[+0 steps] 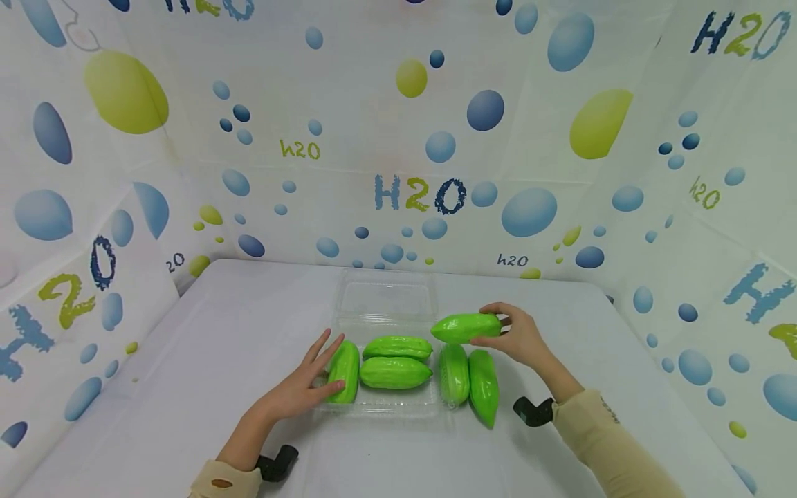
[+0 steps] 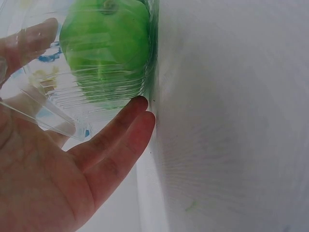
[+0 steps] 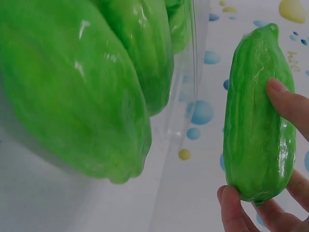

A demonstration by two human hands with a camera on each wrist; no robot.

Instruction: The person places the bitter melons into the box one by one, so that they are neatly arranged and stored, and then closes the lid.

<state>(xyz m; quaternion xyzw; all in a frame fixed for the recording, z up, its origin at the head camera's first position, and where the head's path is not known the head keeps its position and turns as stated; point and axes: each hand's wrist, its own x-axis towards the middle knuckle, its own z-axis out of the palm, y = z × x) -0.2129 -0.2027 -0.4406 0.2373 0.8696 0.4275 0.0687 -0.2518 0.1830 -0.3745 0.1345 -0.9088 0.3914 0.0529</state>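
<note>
The right hand pinches a green gourd by one end, thumb below and fingers curled over the top, and holds it lengthwise above the right rim of a clear plastic tray, toward the middle of the white tabletop. In the right wrist view the same gourd stands clear of the others, with a fingertip on its side and the thumb under its lower end. The left hand lies spread, fingers straight, with its fingertips against the tray's left side, next to the leftmost gourd; the left wrist view shows the fingers pressed to the transparent wall with that gourd just behind it. Two more gourds lie crosswise in the middle of the tray, the farther one touching the nearer one. At the tray's right end a fifth gourd points toward the front edge of the tabletop, and a sixth gourd lies against it on the outer side; whether this last one is inside the tray or on the tabletop I cannot tell. The tray's open lid lies flat toward the far edge.
</note>
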